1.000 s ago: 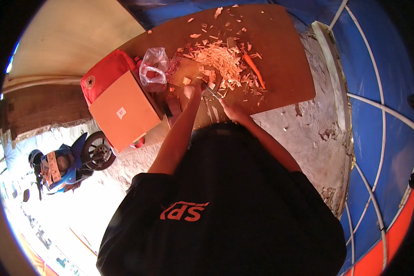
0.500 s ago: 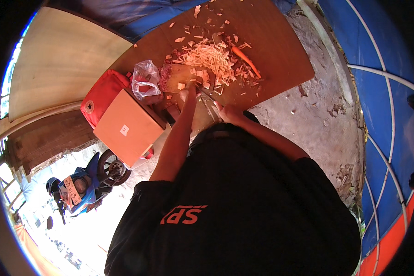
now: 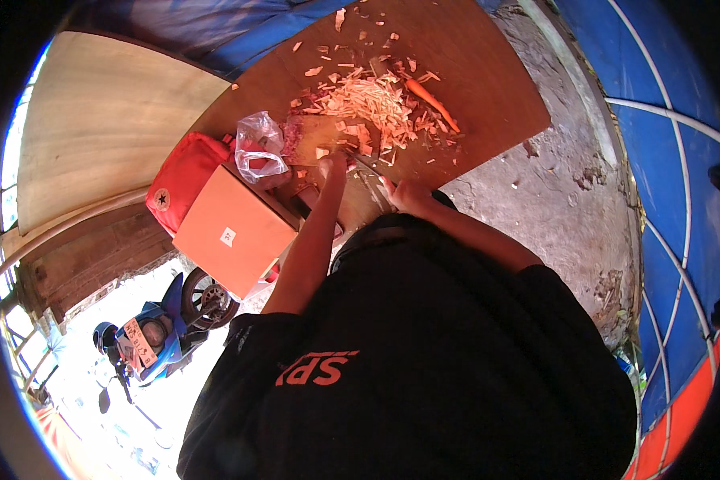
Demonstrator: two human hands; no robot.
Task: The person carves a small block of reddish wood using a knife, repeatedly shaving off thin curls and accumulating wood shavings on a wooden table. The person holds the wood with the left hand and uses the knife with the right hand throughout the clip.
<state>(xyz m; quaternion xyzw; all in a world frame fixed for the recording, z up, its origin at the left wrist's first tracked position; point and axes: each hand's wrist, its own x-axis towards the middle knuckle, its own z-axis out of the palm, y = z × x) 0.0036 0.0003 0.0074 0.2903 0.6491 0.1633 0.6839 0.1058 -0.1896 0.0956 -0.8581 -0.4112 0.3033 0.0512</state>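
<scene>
My right hand [image 3: 406, 195] is closed around the handle of a knife [image 3: 366, 166], whose narrow blade points up and left toward my other hand. My left hand [image 3: 334, 162] is closed at the near edge of a yellowish cutting board [image 3: 316, 134], with the blade's tip close beside it. What its fingers hold is too small to make out. A pale cut chunk [image 3: 322, 152] sits just past those fingers. Beyond the board spreads a heap of pale cut sticks [image 3: 372, 102]. An orange, tapered carrot-like thing [image 3: 434, 105] lies along the heap's right side.
The brown table [image 3: 496, 88] holds scattered scraps. Left of the board are a clear plastic bag [image 3: 259, 148], a red bag [image 3: 186, 172] and an orange-brown box [image 3: 234, 234]. A blue motorbike [image 3: 156, 328] stands lower left. Blue tarpaulin [image 3: 656, 184] hangs at the right.
The whole view has shifted slightly, so the box and motorbike appear farther right and lower. Both hands keep nearly the same place by the board, the knife still in my right hand.
</scene>
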